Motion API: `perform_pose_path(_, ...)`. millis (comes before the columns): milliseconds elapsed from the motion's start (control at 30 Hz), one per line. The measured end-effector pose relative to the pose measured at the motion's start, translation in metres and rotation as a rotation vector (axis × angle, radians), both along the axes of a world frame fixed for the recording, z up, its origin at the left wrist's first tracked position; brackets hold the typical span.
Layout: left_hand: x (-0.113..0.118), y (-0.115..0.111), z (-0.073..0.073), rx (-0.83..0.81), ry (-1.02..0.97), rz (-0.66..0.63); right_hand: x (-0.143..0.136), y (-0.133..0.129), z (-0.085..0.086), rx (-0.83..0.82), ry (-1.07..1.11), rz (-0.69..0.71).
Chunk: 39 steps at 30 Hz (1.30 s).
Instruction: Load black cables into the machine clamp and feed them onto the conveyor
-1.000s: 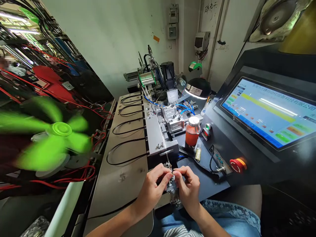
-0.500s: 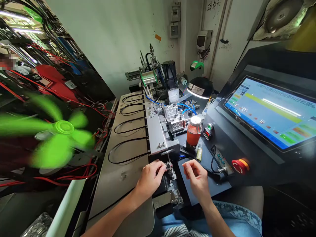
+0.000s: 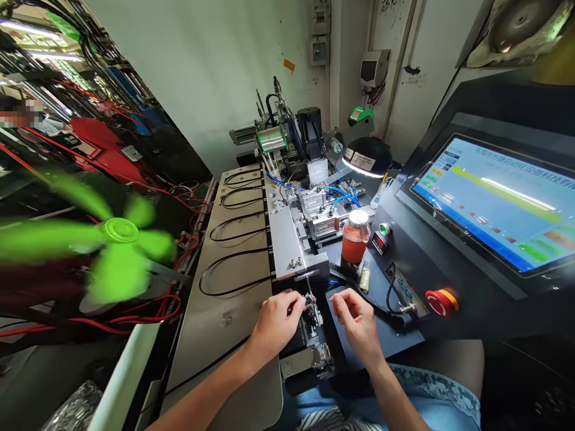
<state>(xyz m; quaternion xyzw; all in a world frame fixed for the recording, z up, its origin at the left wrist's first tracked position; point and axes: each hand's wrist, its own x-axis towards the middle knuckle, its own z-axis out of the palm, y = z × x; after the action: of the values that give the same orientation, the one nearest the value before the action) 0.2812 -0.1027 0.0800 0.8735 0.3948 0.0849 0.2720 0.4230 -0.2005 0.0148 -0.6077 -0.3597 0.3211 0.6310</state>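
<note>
My left hand [image 3: 279, 316] is closed in a pinch at the left side of a small metal fixture [image 3: 314, 311] on the machine. What its fingertips hold, if anything, is too small to make out. My right hand [image 3: 358, 318] hovers to the right of that fixture, over a dark grey plate [image 3: 390, 344], with thumb and fingers pinched together. Nothing I can name shows between them. Beyond the hands, a long silver metal block [image 3: 286, 239] runs away from me, with two bolts on its near end.
A red bottle with a white lid [image 3: 355, 239] stands behind my right hand. A touchscreen [image 3: 498, 197] and red emergency stop button [image 3: 442, 302] are at right. A green fan [image 3: 120, 230] spins at left. Black cable loops [image 3: 233, 257] lie on the beige table. A lamp [image 3: 366, 157] shines behind.
The camera view has shifted slightly, so the surroundings sit a little further right. Both hands keep nearly the same pinched pose and place; the fan blades turn.
</note>
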Motion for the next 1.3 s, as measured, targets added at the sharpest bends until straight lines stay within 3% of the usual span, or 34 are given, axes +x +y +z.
perform_pose_path(267,0.005,-0.001,0.001,0.030,0.066,0.014,-0.005,0.022,0.001,0.000,-0.293,0.124)
perform_pose_path(400,0.005,-0.002,0.001,0.040,0.062,0.012,-0.010,0.024,0.006,0.053,-0.359,0.087)
perform_pose_path(633,0.003,-0.001,0.000,0.048,0.045,0.007,-0.011,0.015,0.010,0.167,-0.345,0.058)
perform_pose_path(867,0.004,0.000,0.000,0.040,0.032,0.008,-0.008,0.023,0.004,0.045,-0.337,0.020)
perform_pose_path(1067,0.006,0.000,0.001,0.049,0.046,-0.007,-0.012,0.035,-0.003,0.063,-0.375,0.127)
perform_pose_path(1300,-0.009,-0.004,-0.009,0.316,-0.045,-0.076,-0.018,0.036,-0.010,0.105,-0.325,0.102)
